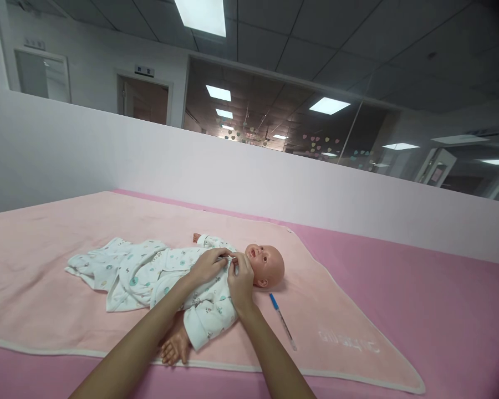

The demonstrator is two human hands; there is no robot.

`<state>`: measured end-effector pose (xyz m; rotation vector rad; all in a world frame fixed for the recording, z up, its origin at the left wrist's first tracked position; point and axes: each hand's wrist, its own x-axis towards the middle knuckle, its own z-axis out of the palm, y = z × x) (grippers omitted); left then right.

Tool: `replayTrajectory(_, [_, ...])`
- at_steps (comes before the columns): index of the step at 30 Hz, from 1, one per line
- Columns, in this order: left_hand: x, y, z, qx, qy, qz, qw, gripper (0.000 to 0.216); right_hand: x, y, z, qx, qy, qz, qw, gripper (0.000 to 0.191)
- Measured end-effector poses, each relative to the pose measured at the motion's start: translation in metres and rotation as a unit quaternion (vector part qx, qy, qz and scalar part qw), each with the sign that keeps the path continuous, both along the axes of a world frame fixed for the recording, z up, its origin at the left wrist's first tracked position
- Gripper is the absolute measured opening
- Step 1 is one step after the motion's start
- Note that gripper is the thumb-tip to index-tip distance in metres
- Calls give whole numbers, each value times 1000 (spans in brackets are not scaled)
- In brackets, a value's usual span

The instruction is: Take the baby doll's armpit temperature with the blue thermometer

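Note:
A baby doll (pixel 270 263) lies on its back, its head to the right, dressed in a white printed baby gown (pixel 170 271). At the gown's neckline, just below the doll's chin, my left hand (pixel 210 265) has its fingers closed in a pinch on the cloth. My right hand (pixel 241 277) comes in from the other side, thumb and fingers pressed together at the same collar. The fingertips of both hands nearly meet; the exact bit of cloth between them is hidden. One doll hand (pixel 177 344) shows from the near sleeve, beneath my left forearm.
Under the doll spreads a peach blanket (pixel 336 316) with a pale border, laid over a pink surface (pixel 461 310). A pen with a blue cap (pixel 283 321) lies beside the doll's head. Behind stands a low white wall (pixel 216 172), with windows above it.

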<state>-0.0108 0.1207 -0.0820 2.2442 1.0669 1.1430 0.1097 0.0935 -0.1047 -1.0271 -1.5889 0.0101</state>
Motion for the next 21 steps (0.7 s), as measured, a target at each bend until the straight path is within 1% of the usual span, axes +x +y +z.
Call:
replayTrajectory(6, [2, 2, 0, -13, 8, 26, 1000, 27, 0, 1, 0, -20, 4, 6, 1000, 20])
replayTrajectory(13, [1, 6, -3, -35, -47, -7, 998, 19, 0, 4, -2, -16, 10, 11, 1000, 21])
replayTrajectory(16, [1, 7, -3, -30, -45, -12, 998, 20, 0, 4, -2, -14, 5, 13, 1000, 23])
replayTrajectory(21, [2, 6, -2, -20, -27, 5, 999, 23, 1, 3, -1, -17, 3, 26, 1000, 27])
